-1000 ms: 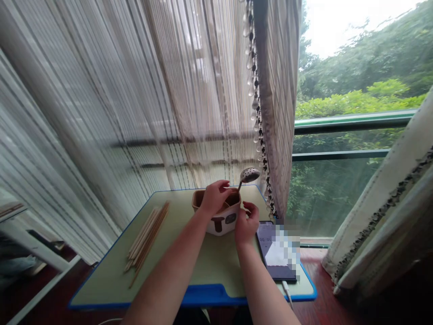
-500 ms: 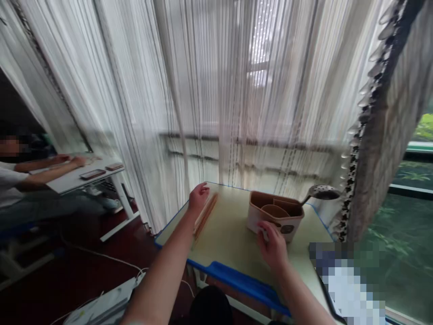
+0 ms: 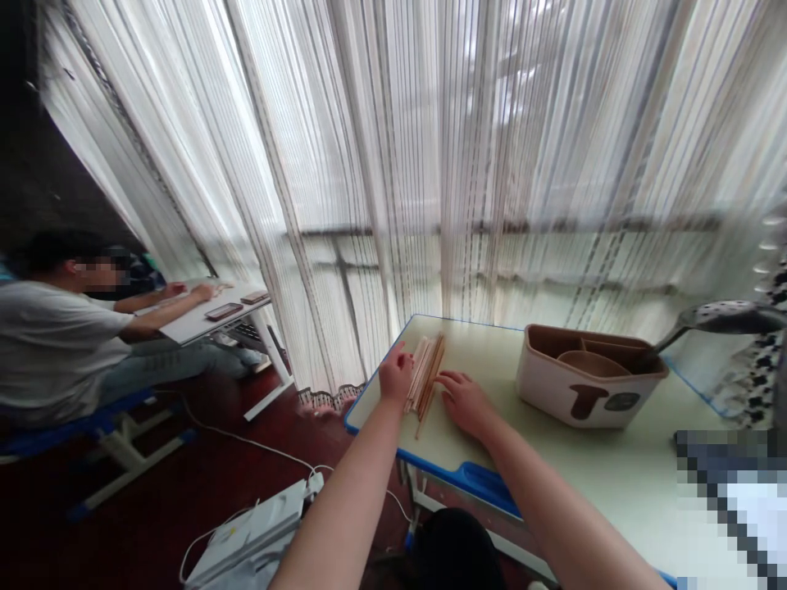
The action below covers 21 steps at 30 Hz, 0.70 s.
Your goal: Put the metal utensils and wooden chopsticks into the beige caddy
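A bundle of wooden chopsticks (image 3: pixel 426 375) lies side by side on the table, paler ones to the left and browner ones to the right. My left hand (image 3: pixel 395 374) rests against the bundle's left side, its fingers loosely bent and apart. On the other side, my right hand (image 3: pixel 466 403) has its fingers stretched out, the tips at the brown chopsticks. Neither hand grips anything. To the right stands a pinkish utensil holder (image 3: pixel 569 399) with brown compartments. A slotted skimmer (image 3: pixel 725 315) leans out of its right end.
The pale table (image 3: pixel 615 475) has a blue edge. A blurred-out item (image 3: pixel 738 492) lies at its right. Sheer curtains (image 3: pixel 430 164) hang behind. At left, a person (image 3: pixel 55 344) sits at another table (image 3: pixel 190 321). A white box (image 3: pixel 252 533) and cables are on the floor.
My right hand has moved left, away from the front of the utensil holder to the chopsticks. My left hand stays by the chopsticks. The view has turned left.
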### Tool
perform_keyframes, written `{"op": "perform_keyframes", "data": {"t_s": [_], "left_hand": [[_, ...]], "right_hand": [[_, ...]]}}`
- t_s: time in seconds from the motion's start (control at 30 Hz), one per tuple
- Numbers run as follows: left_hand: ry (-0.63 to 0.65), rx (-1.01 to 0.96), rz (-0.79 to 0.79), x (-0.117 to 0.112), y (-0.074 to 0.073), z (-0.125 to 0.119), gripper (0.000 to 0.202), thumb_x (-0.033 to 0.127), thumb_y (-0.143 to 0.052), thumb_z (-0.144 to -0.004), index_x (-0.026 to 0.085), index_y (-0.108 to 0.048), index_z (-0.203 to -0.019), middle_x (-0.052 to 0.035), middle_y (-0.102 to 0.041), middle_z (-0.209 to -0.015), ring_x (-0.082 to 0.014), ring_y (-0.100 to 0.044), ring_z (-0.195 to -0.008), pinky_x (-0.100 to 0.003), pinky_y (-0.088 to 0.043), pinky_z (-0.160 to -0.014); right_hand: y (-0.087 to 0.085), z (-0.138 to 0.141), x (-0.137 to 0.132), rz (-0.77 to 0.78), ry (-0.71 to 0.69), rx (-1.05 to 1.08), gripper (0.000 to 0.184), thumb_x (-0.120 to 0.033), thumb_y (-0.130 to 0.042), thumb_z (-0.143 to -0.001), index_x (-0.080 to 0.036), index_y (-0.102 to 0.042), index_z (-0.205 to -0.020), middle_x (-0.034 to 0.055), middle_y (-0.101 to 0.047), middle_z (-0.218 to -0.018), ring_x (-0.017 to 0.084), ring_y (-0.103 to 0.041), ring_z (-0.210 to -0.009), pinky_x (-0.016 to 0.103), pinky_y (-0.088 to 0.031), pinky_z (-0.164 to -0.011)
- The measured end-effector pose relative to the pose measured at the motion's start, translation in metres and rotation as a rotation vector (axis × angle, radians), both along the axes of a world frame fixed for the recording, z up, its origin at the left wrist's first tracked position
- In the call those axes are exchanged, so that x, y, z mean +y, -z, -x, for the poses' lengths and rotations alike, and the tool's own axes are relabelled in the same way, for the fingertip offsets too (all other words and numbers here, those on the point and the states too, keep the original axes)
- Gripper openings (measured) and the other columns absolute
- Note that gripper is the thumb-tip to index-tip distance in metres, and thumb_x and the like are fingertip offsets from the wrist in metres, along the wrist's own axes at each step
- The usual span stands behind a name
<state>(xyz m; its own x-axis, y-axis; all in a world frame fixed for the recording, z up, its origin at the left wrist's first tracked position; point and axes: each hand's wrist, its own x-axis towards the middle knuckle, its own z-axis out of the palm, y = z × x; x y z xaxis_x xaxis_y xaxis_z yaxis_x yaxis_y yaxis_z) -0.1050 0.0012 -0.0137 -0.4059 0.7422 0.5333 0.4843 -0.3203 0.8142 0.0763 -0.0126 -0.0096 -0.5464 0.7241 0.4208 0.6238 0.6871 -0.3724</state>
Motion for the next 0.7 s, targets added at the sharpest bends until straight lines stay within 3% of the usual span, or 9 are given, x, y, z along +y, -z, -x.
{"op": "perform_keyframes", "data": {"t_s": [0.1,0.27,0.47,0.6,0.7], "left_hand": [[0.028,0.038,-0.021,0.001,0.000,-0.003,0.036,0.025,-0.047,-0.083,0.016,-0.054,-0.116,-0.0044,-0.068,-0.082,-0.0129,-0.064,-0.073,-0.028,-0.051,-0.073],[0.045,0.063,-0.011,-0.001,-0.001,-0.005,0.036,0.026,-0.047,-0.083,0.016,-0.055,-0.117,-0.0039,-0.069,-0.081,-0.0127,-0.064,-0.072,-0.028,-0.051,-0.072],[-0.001,0.106,0.000,-0.005,-0.005,-0.004,0.035,0.026,-0.050,-0.081,0.016,-0.057,-0.114,-0.0035,-0.069,-0.079,-0.0134,-0.064,-0.070,-0.028,-0.050,-0.073],[-0.020,0.114,-0.004,-0.009,-0.009,-0.004,0.035,0.026,-0.051,-0.080,0.017,-0.058,-0.113,-0.0043,-0.069,-0.078,-0.0150,-0.063,-0.070,-0.029,-0.049,-0.073],[-0.031,0.103,0.000,-0.012,-0.010,-0.005,0.035,0.027,-0.052,-0.080,0.017,-0.059,-0.112,-0.0047,-0.069,-0.077,-0.0161,-0.063,-0.070,-0.029,-0.048,-0.073]], "right_hand": [[0.002,-0.008,0.000,0.008,0.001,-0.044,0.042,-0.016,-0.041,-0.081,-0.023,-0.056,-0.119,0.0055,-0.053,-0.127,0.020,-0.044,-0.115,0.034,-0.031,-0.100],[0.001,-0.005,-0.001,0.015,0.027,-0.063,0.037,-0.013,-0.041,-0.078,-0.024,-0.065,-0.105,0.0047,-0.056,-0.121,0.019,-0.046,-0.111,0.033,-0.034,-0.096],[0.000,-0.003,-0.007,0.013,-0.068,-0.074,0.039,-0.015,-0.042,-0.079,-0.026,-0.059,-0.113,0.0025,-0.057,-0.120,0.018,-0.045,-0.112,0.032,-0.032,-0.096],[-0.005,-0.005,-0.013,0.027,0.026,-0.081,0.029,-0.015,-0.043,-0.078,-0.020,-0.063,-0.098,0.0060,-0.061,-0.108,0.018,-0.049,-0.103,0.028,-0.034,-0.091],[-0.007,-0.009,-0.017,0.023,0.134,-0.087,0.022,-0.024,-0.045,-0.080,-0.018,-0.063,-0.091,0.0090,-0.063,-0.097,0.021,-0.051,-0.097,0.031,-0.035,-0.086]]}}
